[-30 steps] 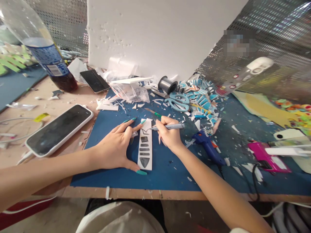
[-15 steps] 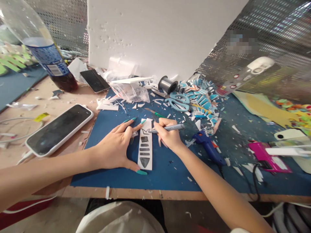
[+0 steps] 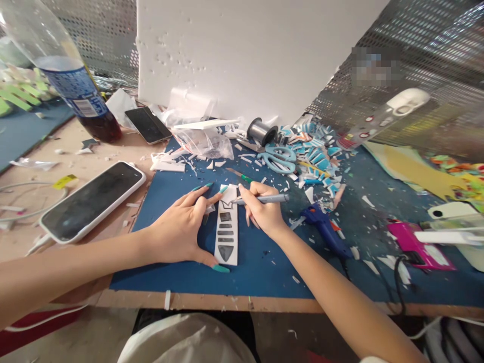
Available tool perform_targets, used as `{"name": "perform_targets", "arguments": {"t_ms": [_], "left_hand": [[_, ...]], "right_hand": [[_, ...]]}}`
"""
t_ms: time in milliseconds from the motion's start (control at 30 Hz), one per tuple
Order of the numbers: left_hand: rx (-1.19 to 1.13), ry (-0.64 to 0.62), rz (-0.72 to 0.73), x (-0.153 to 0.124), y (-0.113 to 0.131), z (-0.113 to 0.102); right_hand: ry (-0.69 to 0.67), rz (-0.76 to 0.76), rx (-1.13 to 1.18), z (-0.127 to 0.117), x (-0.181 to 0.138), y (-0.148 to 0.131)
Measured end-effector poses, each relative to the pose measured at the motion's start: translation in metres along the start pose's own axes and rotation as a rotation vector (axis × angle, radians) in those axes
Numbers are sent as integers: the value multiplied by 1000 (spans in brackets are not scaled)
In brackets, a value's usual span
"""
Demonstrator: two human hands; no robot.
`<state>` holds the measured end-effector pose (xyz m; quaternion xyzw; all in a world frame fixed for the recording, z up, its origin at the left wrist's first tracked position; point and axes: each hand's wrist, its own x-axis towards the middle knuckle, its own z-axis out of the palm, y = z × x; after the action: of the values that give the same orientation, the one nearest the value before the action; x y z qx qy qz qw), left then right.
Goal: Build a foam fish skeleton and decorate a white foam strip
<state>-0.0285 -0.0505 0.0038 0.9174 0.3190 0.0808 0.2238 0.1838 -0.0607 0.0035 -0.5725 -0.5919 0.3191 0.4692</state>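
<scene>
A narrow white strip (image 3: 231,241) lies upright in front of me on the blue mat (image 3: 166,275), marked with dark bars, a triangle and an outlined shape near its top. My left hand (image 3: 185,224) spreads over its left side, index fingertip at the top and thumb at the lower edge, fingers apart. A grey marker pen (image 3: 274,198) is pinched in my right hand (image 3: 262,209), its tip at the strip's outlined shape. Just beyond the strip rests a craft knife (image 3: 242,175) with a green part.
Blue-handled scissors (image 3: 278,159), a wire spool (image 3: 261,132) and a heap of blue-white scraps (image 3: 313,151) lie behind. Right of my hand is a blue glue gun (image 3: 327,232). To the left are a phone (image 3: 93,204), a smaller phone (image 3: 147,125) and a cola bottle (image 3: 81,96).
The outline near the strip's top has gained lines and now looks more closed. My right hand and the marker have shifted very slightly; my left hand stays in place.
</scene>
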Motion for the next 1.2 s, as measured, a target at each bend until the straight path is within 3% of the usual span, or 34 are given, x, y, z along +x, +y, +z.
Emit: {"name": "perform_targets", "arguments": {"t_ms": [200, 333, 467, 600, 733, 867, 1000, 1200], "left_hand": [[20, -28, -14, 0, 1, -1], [24, -23, -9, 1, 1, -1], [17, -16, -3, 0, 0, -1], [17, -14, -4, 0, 1, -1], [18, -30, -16, 1, 2, -2], [20, -27, -9, 1, 2, -2], [9, -15, -16, 1, 2, -2], [20, -11, -11, 1, 2, -1]], "right_hand": [[-98, -64, -51, -1, 0, 0], [-23, -86, -82, 0, 0, -1], [-92, -93, -74, 0, 0, 0], [19, -95, -94, 1, 0, 2], [-66, -71, -80, 0, 0, 2], [-26, -79, -82, 0, 0, 0], [-105, -112, -49, 0, 0, 0], [-89, -109, -26, 2, 1, -1]]}}
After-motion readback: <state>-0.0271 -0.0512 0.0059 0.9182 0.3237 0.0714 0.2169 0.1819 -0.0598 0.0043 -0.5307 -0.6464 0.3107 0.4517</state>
